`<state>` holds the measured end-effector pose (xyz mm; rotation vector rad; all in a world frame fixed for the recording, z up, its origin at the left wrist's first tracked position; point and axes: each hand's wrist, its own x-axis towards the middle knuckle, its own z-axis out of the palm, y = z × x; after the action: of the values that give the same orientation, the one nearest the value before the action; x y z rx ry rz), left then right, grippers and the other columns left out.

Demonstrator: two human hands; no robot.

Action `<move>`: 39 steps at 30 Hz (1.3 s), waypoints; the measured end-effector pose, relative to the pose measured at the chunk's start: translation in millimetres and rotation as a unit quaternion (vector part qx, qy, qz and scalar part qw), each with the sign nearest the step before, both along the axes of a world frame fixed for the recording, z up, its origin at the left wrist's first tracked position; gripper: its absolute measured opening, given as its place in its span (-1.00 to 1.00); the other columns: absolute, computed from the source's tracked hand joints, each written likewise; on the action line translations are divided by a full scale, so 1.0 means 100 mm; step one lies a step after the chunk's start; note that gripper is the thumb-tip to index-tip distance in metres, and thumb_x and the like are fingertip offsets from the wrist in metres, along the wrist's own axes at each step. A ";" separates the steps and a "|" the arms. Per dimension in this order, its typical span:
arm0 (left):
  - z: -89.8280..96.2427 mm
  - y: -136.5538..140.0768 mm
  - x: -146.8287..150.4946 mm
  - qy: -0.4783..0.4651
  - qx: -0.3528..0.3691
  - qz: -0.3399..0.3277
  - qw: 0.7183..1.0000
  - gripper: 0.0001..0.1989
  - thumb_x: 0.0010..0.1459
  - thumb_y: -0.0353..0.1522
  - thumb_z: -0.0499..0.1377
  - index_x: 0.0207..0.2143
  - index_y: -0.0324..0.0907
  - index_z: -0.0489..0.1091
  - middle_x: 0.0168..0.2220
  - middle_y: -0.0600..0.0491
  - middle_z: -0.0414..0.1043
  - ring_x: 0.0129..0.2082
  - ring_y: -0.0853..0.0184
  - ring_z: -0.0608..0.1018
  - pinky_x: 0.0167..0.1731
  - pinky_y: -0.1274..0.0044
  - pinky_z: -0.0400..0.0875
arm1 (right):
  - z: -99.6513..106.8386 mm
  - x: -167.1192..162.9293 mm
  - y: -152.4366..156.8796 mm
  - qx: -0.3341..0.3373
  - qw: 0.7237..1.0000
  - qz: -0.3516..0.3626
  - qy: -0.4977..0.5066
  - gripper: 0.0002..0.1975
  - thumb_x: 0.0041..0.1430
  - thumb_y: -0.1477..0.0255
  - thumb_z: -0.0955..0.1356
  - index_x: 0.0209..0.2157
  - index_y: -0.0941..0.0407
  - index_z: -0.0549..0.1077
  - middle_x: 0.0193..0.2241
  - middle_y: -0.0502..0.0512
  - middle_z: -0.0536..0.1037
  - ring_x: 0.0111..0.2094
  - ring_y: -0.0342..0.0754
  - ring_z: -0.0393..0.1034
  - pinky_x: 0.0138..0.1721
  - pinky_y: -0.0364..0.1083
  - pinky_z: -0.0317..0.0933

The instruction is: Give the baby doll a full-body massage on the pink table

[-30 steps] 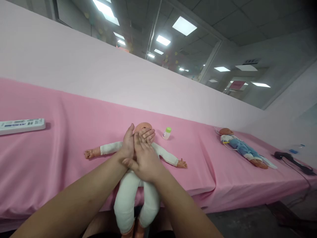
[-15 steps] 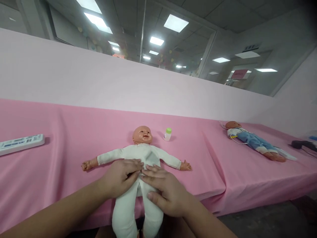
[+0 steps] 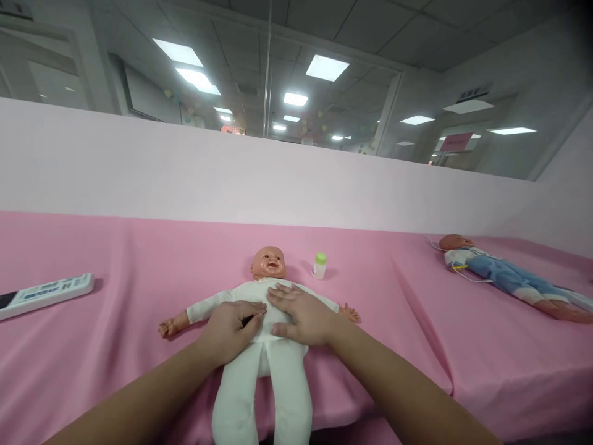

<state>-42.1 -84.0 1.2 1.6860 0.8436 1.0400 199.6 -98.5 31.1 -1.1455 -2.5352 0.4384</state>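
Note:
A baby doll (image 3: 287, 395) with a white cloth body lies on its back, head away from me and legs toward me. My left hand (image 3: 234, 327) rests on the left side of the doll's belly, fingers laid on the cloth and thumb a little apart. Flat on the doll's chest lies my right hand (image 3: 303, 314), its fingers stretched out and slightly spread. Neither hand grasps anything. Beside the doll's head stands a small clear bottle (image 3: 319, 267) with a green cap. Part of the doll's right-hand-side sleeve is hidden behind my right hand.
Pink cloth (image 3: 152, 259) covers the long table. At the left lies a white flat device (image 3: 50, 293) with printed markings. A second doll (image 3: 504, 275) in blue trousers, with thin tubing, lies at the right. Behind are a low white wall (image 3: 194, 179) and glass panes.
My right hand has slid up from the doll's lower belly to its chest. The left hand stays on the belly. The view has tilted slightly upward.

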 end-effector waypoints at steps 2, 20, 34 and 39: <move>0.00 0.00 0.00 -0.002 -0.013 0.000 1.000 -0.80 0.07 -0.44 0.35 -0.26 -0.01 0.71 -0.05 0.00 0.66 0.13 -0.03 0.57 0.37 0.20 0.17 | -0.03 0.04 0.09 0.001 0.999 -0.037 0.015 -0.19 0.36 -0.04 0.28 0.43 0.16 0.16 0.44 0.24 0.12 0.47 0.17 -0.03 0.46 0.19 -0.12; 0.25 0.10 0.03 0.125 0.101 -0.114 0.980 -0.43 0.11 -0.26 0.41 0.19 -0.04 0.51 0.29 -0.05 0.39 0.37 -0.04 0.32 0.42 0.14 -0.07 | -0.17 0.32 0.16 -0.072 0.978 -0.160 0.116 -0.45 0.40 0.06 0.27 0.32 -0.07 0.37 0.14 0.09 0.59 0.12 0.22 0.50 0.15 0.15 0.30; 0.06 0.47 -0.07 0.488 0.230 0.128 0.832 -0.52 0.44 -0.11 -0.14 -0.02 -0.14 0.48 -0.07 -0.11 0.63 -0.07 0.04 0.62 -0.11 0.30 0.44 | -0.10 0.11 -0.10 0.107 0.962 0.006 0.253 -0.76 0.30 0.36 0.41 -0.03 0.05 0.63 -0.12 0.14 0.70 -0.09 0.06 0.59 -0.04 0.03 0.46; 0.03 0.49 -0.10 0.483 0.228 0.130 0.835 -0.52 0.44 -0.08 -0.13 0.01 -0.13 0.47 -0.05 -0.12 0.62 -0.06 0.02 0.62 -0.13 0.30 0.42 | -0.08 -0.06 -0.30 -0.005 0.940 0.183 0.287 -0.83 0.30 0.41 0.42 -0.13 0.07 0.67 -0.15 0.13 0.72 -0.11 -0.03 0.64 -0.05 -0.06 0.49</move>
<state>-52.1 -34.7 4.6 2.6240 1.5852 0.5057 193.6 -128.7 23.1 -0.4378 -2.2021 0.7525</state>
